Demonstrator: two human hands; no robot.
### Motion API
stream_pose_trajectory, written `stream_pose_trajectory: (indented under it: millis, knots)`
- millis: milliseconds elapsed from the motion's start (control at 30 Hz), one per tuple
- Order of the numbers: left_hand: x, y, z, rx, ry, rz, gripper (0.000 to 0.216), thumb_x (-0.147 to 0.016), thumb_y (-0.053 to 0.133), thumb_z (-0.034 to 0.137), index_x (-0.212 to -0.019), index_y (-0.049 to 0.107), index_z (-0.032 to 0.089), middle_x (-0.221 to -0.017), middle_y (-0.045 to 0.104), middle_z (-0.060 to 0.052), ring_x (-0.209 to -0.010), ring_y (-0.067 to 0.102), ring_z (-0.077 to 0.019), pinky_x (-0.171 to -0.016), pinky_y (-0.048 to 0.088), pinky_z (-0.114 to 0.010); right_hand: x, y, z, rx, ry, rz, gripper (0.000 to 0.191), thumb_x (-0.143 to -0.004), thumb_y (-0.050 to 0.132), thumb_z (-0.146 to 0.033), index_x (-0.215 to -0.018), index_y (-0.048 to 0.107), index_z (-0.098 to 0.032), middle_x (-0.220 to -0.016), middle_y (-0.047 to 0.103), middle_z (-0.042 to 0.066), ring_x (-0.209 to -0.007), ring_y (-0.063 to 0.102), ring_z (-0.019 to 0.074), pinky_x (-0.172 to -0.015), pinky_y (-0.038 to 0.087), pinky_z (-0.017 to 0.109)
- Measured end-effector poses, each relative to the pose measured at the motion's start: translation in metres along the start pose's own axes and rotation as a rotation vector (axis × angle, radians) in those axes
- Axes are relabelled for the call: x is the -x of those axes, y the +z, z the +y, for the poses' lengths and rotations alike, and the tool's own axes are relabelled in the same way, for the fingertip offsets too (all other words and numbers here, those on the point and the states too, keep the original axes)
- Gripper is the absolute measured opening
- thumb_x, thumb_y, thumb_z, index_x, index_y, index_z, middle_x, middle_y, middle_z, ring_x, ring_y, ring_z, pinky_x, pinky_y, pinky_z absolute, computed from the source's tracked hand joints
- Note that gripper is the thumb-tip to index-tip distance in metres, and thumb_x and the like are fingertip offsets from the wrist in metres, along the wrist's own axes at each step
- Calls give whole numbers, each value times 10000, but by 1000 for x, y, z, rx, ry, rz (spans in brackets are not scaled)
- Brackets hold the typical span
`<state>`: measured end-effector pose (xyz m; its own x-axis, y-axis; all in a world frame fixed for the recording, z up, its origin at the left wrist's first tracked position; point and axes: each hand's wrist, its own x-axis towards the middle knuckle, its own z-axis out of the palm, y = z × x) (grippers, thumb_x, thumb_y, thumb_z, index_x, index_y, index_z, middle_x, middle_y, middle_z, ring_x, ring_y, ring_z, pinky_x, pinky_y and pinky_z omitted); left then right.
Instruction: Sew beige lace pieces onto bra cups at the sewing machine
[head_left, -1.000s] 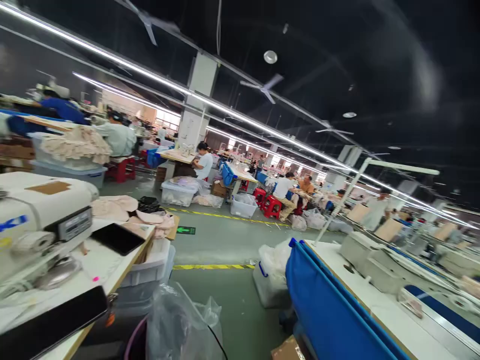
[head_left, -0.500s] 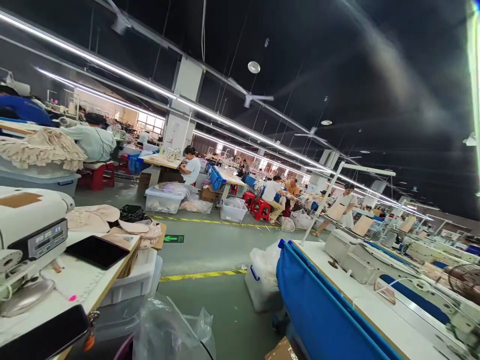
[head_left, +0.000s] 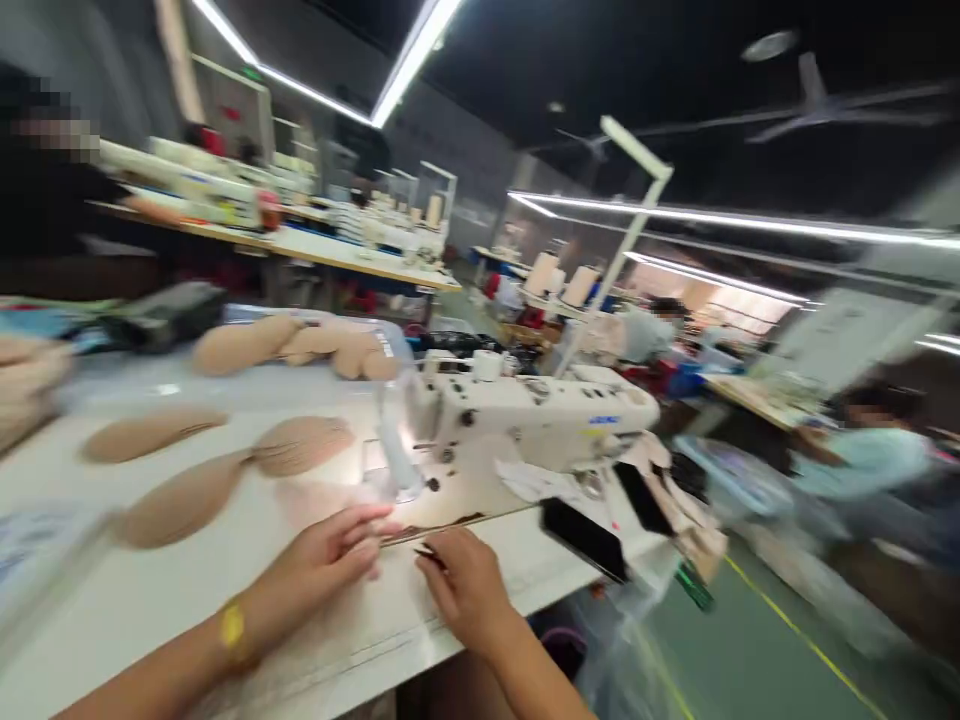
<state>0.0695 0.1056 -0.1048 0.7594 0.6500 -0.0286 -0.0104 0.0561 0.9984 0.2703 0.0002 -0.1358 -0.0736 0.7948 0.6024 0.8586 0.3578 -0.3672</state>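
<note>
My left hand (head_left: 341,550) is over the white sewing table (head_left: 247,640), its fingers stretched towards the needle area of a white sewing machine (head_left: 540,425). Beside its fingertips lies a pale pink fabric piece (head_left: 304,500), blurred. My right hand (head_left: 469,585) is closed near the table's front edge, with a small dark tip showing at its fingers; motion blur hides what it is. Beige rounded pads, one pair joined at a narrow middle (head_left: 247,458), lie to the left of the machine.
More beige pads (head_left: 292,345) lie behind on clear plastic. A black phone (head_left: 583,538) and a dark tablet (head_left: 641,497) rest on the table's right. A plastic bag (head_left: 622,640) hangs below. Co-workers sit at other tables, one in a light shirt (head_left: 870,455) at right.
The view has swung left and down, from the aisle to the sewing table. Both my hands have come into view beside the machine.
</note>
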Motion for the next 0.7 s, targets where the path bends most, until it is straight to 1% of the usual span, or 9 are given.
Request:
stream_pose_trajectory:
  millis: [67,167,267,367,433,533,600,667,700]
  knots:
    - [9,-6,-4,103,-13,6,679,-773,832,502,-1320,591,180,-1326,639,-173,-1276,562,-353,-835,577,-377,1,3,-10,-20,-19,5,161,-1063,450,-267,-1089,597,-206,-903,670,49,-831,623,200,-715,469,292]
    - [10,-5,-5,183,6,-6,700,-771,852,425,-1355,568,165,-1376,592,-206,-1251,577,-333,-816,564,-357,-5,7,-24,46,-102,27,154,-1063,444,-220,-1108,590,-210,-863,655,44,-777,600,205,-686,437,298]
    - [13,-3,-4,228,2,-10,703,-758,865,391,-1357,565,175,-1400,569,-205,-1150,629,-292,-799,554,-343,-12,13,-33,142,-141,50,177,-1070,422,-221,-1072,599,-214,-782,616,30,-708,559,203,-637,384,301]
    - [17,-4,-4,260,-22,-18,717,-741,873,357,-1360,557,180,-1395,575,-191,-986,665,-226,-809,545,-353,-19,18,-35,218,-158,78,226,-1074,393,-212,-1006,608,-221,-733,587,22,-669,523,197,-610,336,299]
    - [18,-4,-5,260,-31,-27,716,-743,865,336,-1365,549,175,-1350,604,-175,-916,659,-193,-811,538,-351,-22,20,-36,263,-176,77,241,-1067,385,-186,-984,609,-217,-712,572,18,-649,507,191,-596,315,294]
    - [17,-1,-7,233,-34,-50,724,-749,844,322,-1377,524,156,-1236,654,-142,-842,637,-156,-814,530,-339,-25,21,-39,295,-206,53,255,-1059,362,-152,-1029,610,-198,-714,580,18,-645,520,185,-588,320,288]
    - [15,-1,-6,215,-34,-55,780,-735,835,318,-1410,477,160,-1237,651,-140,-818,632,-145,-817,534,-341,-24,19,-40,265,-204,38,259,-1068,348,-164,-1045,605,-191,-727,597,18,-653,546,180,-591,340,283]
    - [15,-6,2,160,-58,-64,853,-716,825,309,-1453,415,182,-1264,648,-147,-804,643,-150,-789,542,-343,-20,14,-35,222,-167,17,247,-1079,361,-203,-1001,596,-205,-733,606,13,-657,568,175,-593,359,276]
    - [17,-13,11,101,-74,-79,857,-717,813,312,-1461,405,189,-1245,663,-145,-782,650,-154,-760,542,-339,-17,10,-29,214,-136,10,237,-1083,374,-229,-986,589,-212,-743,613,12,-666,582,175,-597,372,273]
